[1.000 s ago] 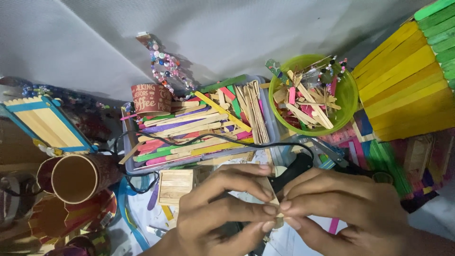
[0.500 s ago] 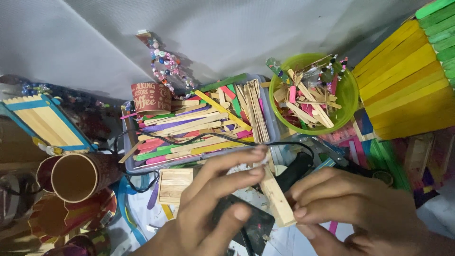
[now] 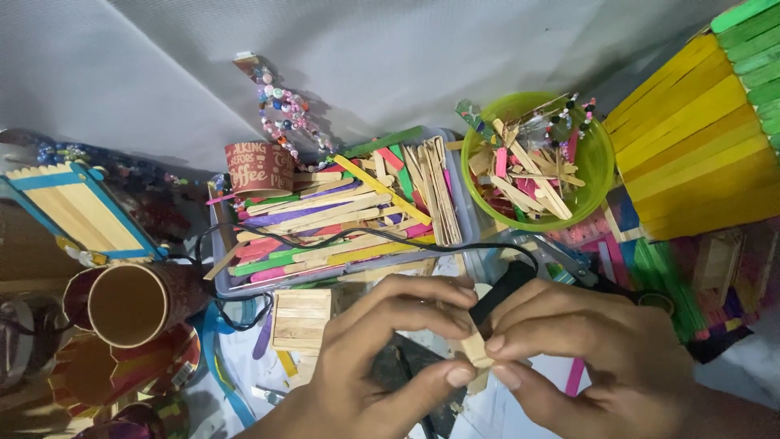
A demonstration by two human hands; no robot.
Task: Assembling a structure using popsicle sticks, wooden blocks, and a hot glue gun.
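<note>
My left hand [image 3: 382, 358] and right hand [image 3: 585, 358] pinch one plain craft stick piece [image 3: 474, 348] just below the stick tray [image 3: 467, 215], fingertips closed to steady it.

A clear tray [image 3: 219, 244] holds loose craft sticks [image 3: 341, 219] in many colours. Beside it to the right sits a green bowl [image 3: 597, 175] of stick offcuts. A black cable [image 3: 357, 234] runs across the tray. At left lie a blue-edged stick panel [image 3: 77, 207] and a brown tube [image 3: 134, 302]. A yellow stick structure [image 3: 703, 154] stands at right, and a beaded string [image 3: 280, 110] lies on the grey cloth [image 3: 406, 57].
</note>
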